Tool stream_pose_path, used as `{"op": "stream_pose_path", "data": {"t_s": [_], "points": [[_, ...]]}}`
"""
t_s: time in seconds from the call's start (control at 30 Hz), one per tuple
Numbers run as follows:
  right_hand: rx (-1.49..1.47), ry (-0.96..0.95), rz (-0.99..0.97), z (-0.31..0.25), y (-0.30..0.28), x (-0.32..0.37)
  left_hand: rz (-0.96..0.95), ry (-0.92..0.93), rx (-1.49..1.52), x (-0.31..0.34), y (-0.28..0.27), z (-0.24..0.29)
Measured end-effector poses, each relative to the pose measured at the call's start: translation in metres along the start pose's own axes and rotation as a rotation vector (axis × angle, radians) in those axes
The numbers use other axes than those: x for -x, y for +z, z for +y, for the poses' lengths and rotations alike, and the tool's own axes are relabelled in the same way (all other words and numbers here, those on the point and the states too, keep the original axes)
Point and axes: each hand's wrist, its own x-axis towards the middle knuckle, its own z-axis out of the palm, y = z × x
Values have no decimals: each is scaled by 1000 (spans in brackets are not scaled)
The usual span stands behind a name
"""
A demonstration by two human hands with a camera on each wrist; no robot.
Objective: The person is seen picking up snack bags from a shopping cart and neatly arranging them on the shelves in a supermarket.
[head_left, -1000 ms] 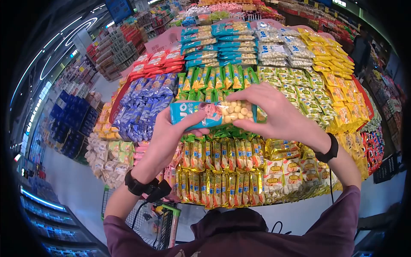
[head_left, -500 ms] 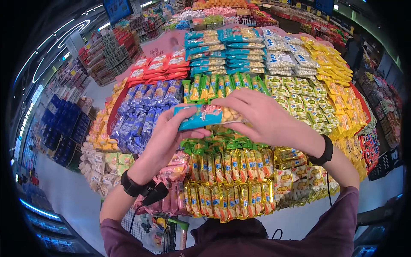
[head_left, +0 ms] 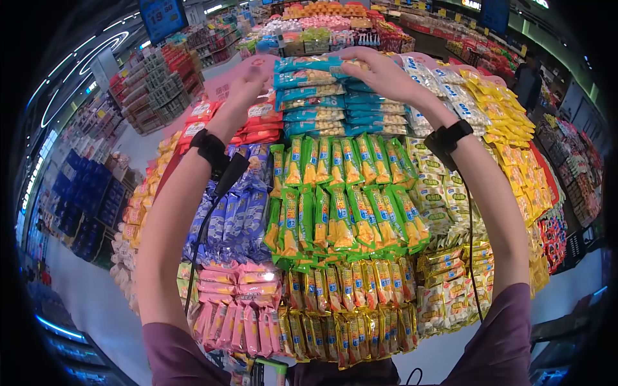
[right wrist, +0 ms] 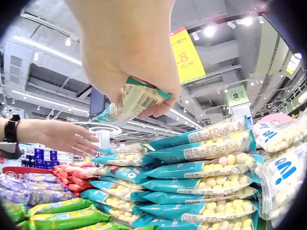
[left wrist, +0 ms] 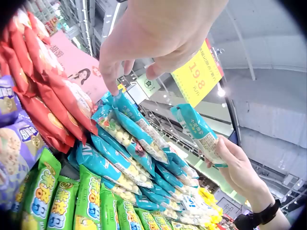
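My right hand (head_left: pixel 380 74) is over the teal stack at the back, gripping a teal bag (right wrist: pixel 139 100) of small round cream-coloured pieces. The left wrist view shows the same bag raised above the stack, its printed back facing that camera. My left hand (head_left: pixel 248 90) is at the left end of the stack, its fingers stretched out in the right wrist view and nothing in them. Its fingertips come right up to the upper bags (left wrist: pixel 127 110). Beneath both hands, similar teal bags (head_left: pixel 315 96) lie piled in two columns.
Red packs (head_left: pixel 257 116) and blue-purple packs (head_left: pixel 235 212) lie left of the teal stack. White bags (right wrist: pixel 280 167) stand to its right. Green packs (head_left: pixel 344 212) are piled in front, with gold packs (head_left: pixel 351 283) nearer me. A yellow price sign (left wrist: pixel 196 72) hangs above.
Both hands were holding the teal bag over the green packs. They have moved forward to the teal stack; the left hand has let go, and the right hand keeps the bag.
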Motion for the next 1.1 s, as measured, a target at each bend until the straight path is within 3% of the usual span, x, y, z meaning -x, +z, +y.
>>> {"op": "stream_pose_path", "data": {"t_s": [0.1,0.2,0.4,0.67,0.77,0.9,1.0,1.1], "points": [[-57,215,-84,11,4,-14,15,-15,-20,-19,12,-12],[-12,252,-16,17,23,-32,120,23,-51,-32,27,-23],[31,28,-5,48,63,-73,251,24,-217,-42,29,-26],[55,23,-107,50,94,-89,183,-27,-126,-51,40,-25],[30,120,-116,43,80,-84,230,28,-94,-61,43,-37],[53,93,-152,42,66,-76,239,41,-11,-65,40,-40],[40,76,-95,44,68,-71,276,-90,6,-47,43,-16],[102,330,113,47,74,-76,262,-82,13,-73,29,-34]]}}
